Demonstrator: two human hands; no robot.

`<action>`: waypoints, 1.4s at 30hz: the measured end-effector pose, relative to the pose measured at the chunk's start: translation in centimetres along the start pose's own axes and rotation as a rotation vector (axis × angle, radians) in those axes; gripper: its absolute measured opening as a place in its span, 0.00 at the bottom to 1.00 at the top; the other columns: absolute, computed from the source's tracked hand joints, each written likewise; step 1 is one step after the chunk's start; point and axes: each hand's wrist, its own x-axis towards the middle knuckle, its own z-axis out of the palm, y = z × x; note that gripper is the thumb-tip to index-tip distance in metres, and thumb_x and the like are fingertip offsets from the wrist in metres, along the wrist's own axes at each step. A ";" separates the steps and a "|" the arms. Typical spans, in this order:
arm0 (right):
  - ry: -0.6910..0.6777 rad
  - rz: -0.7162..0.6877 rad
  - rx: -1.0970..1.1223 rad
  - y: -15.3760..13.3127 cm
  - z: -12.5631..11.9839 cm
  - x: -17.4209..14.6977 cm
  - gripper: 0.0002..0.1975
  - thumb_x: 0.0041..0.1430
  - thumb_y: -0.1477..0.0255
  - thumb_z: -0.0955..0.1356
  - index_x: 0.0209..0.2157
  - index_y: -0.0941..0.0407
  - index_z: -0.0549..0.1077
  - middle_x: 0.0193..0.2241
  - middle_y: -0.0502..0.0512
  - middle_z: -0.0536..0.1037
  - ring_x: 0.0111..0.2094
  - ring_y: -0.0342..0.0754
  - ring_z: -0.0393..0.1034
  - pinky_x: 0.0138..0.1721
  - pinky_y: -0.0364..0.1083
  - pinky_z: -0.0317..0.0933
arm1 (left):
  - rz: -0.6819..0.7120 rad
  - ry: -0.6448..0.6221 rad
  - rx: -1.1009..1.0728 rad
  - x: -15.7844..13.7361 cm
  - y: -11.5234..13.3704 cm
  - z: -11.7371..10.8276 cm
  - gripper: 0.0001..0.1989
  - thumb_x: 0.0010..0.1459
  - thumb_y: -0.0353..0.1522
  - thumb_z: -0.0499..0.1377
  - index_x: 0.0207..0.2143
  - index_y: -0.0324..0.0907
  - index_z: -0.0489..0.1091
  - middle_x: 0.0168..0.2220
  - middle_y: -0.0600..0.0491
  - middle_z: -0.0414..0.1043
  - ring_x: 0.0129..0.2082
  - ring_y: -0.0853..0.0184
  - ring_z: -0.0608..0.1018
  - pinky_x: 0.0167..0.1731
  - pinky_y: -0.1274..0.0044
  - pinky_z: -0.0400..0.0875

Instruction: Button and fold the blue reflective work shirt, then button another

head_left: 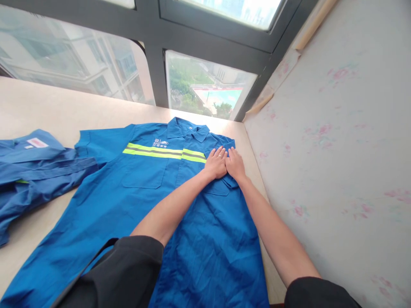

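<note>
One blue shirt [150, 179] lies front up on a pale tabletop [48, 96], its single collar [189, 130] at the far end and its hem running toward the near edge of the view. Two chest pockets show, the right one partly covered by cloth and the hands. One yellow-green stripe [154, 150] with a grey centre crosses the chest, and one white printed mark sits just above it. The left sleeve [102, 141] spreads out flat; at the right, cloth is folded inward over the front.

Two hands press there, side by side and touching. The left hand [217, 164] lies flat on the shirt, fingers extended and slightly parted, gripping nothing; one ring shows on it. The right hand [235, 164] rests on the folded cloth at the right edge, its fingers bent and close together; whether they pinch the fabric cannot be told.

To the left, one darker blue garment [35, 171] with one white label meets the sleeve. Beyond the tabletop, four window panes show in one grey frame [154, 55]. One flowered wall [334, 141] rises at the right.
</note>
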 end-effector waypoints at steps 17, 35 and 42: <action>-0.063 0.043 -0.232 2.8 -0.1 -0.3 0.29 0.70 0.63 0.53 0.67 0.61 0.56 0.68 0.66 0.56 0.68 0.59 0.48 0.66 0.62 0.43 | -0.191 0.075 0.051 -4.5 -0.2 -1.1 0.33 0.68 0.47 0.42 0.67 0.39 0.56 0.70 0.40 0.50 0.70 0.53 0.52 0.67 0.58 0.43; -0.033 -0.040 -0.389 2.0 -0.8 -0.3 0.28 0.69 0.66 0.51 0.63 0.66 0.60 0.62 0.74 0.65 0.62 0.62 0.58 0.58 0.61 0.57 | -0.297 0.087 0.149 -18.7 -4.5 -5.4 0.32 0.69 0.45 0.43 0.66 0.34 0.59 0.67 0.38 0.55 0.69 0.53 0.57 0.67 0.63 0.50; -0.072 -0.076 -0.490 2.2 -0.9 0.2 0.24 0.70 0.67 0.53 0.59 0.66 0.63 0.56 0.76 0.69 0.56 0.60 0.64 0.50 0.56 0.62 | -0.337 0.213 0.163 -22.0 -4.3 -6.0 0.33 0.67 0.40 0.48 0.68 0.30 0.50 0.69 0.36 0.51 0.70 0.52 0.54 0.66 0.61 0.51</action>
